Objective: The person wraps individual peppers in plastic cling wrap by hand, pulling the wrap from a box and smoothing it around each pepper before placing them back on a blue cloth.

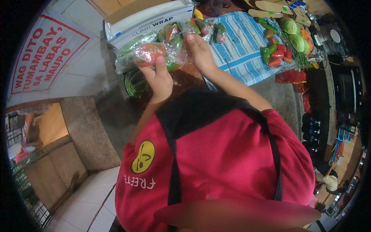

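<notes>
My left hand [161, 79] holds a bundle of red and green peppers [150, 53] in clear cling film, its thumb up against the wrapped side. Crinkled film spreads from the bundle's right end toward my right hand [201, 53]. That hand is raised at the bundle's right, thumb tip up, close to a wrapped pack with red and green produce [191, 27]. Whether its fingers grip film is not clear. Just beyond the bundle lie wrapped green vegetables [139, 40] and wrapped peppers [172, 33]. A cling wrap box [153, 27] stands behind them.
A blue-and-white striped towel [237, 49] covers the table at right, bearing loose peppers [276, 55], cabbages [295, 34] and a wrapped pack [221, 33]. Coiled green beans [134, 84] sit below the bundle at left. A sign with writing [49, 55] hangs on the tiled wall.
</notes>
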Action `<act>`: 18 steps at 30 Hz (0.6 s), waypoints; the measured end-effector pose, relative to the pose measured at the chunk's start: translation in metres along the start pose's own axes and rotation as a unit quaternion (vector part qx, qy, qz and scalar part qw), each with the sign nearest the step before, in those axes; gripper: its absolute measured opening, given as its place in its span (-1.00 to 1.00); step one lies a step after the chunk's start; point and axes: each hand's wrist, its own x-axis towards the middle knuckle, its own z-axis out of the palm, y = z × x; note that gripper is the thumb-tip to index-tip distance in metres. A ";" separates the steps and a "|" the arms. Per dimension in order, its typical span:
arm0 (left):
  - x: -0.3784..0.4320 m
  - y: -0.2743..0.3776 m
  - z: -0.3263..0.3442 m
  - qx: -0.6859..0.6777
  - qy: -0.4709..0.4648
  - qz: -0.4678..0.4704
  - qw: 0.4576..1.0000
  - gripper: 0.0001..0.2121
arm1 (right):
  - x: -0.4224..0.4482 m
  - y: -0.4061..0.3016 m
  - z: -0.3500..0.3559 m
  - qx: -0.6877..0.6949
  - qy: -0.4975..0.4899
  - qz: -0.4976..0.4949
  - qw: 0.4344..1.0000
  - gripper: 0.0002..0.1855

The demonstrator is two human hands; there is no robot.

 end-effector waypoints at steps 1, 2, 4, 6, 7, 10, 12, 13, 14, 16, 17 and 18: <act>0.001 0.001 -0.001 0.005 0.003 -0.002 1.000 -0.57 | -0.003 -0.003 0.003 0.000 0.000 0.002 1.000 -0.67; 0.002 0.001 -0.002 0.005 0.003 -0.004 1.000 -0.57 | -0.008 -0.008 0.008 0.024 -0.035 -0.011 0.999 -0.69; 0.003 0.003 -0.002 0.005 -0.007 -0.001 1.000 -0.56 | -0.009 -0.011 0.013 0.048 -0.070 -0.026 0.996 -0.71; 0.002 0.005 0.000 -0.010 -0.004 -0.016 1.000 -0.54 | -0.006 -0.005 0.013 -0.155 -0.095 -0.086 0.980 -0.69; 0.001 0.006 0.002 -0.024 0.000 -0.032 0.999 -0.52 | -0.007 -0.005 0.014 -0.155 -0.095 -0.086 0.980 -0.69; -0.003 0.017 0.007 -0.114 0.023 -0.077 0.990 -0.50 | -0.008 -0.010 0.016 -0.121 -0.062 -0.075 0.988 -0.73; -0.002 0.023 0.010 -0.129 0.027 -0.076 0.988 -0.49 | -0.011 -0.013 0.017 -0.138 -0.047 -0.128 0.981 -0.75; -0.001 0.026 0.011 -0.143 0.031 -0.075 0.986 -0.48 | -0.011 -0.015 0.018 -0.138 -0.046 -0.127 0.981 -0.75; -0.001 0.030 0.012 -0.143 0.031 -0.076 0.986 -0.48 | -0.012 -0.016 0.019 -0.111 -0.037 -0.112 0.987 -0.76; 0.001 0.035 0.015 -0.185 0.010 -0.085 0.979 -0.47 | -0.011 -0.016 0.021 -0.086 -0.028 -0.100 0.991 -0.77; 0.002 0.035 0.016 -0.186 0.009 -0.085 0.979 -0.47 | -0.010 -0.014 0.021 -0.071 -0.031 -0.085 0.993 -0.76; 0.003 0.034 0.016 -0.179 0.006 -0.102 0.979 -0.47 | -0.011 -0.012 0.021 -0.056 -0.033 -0.068 0.996 -0.76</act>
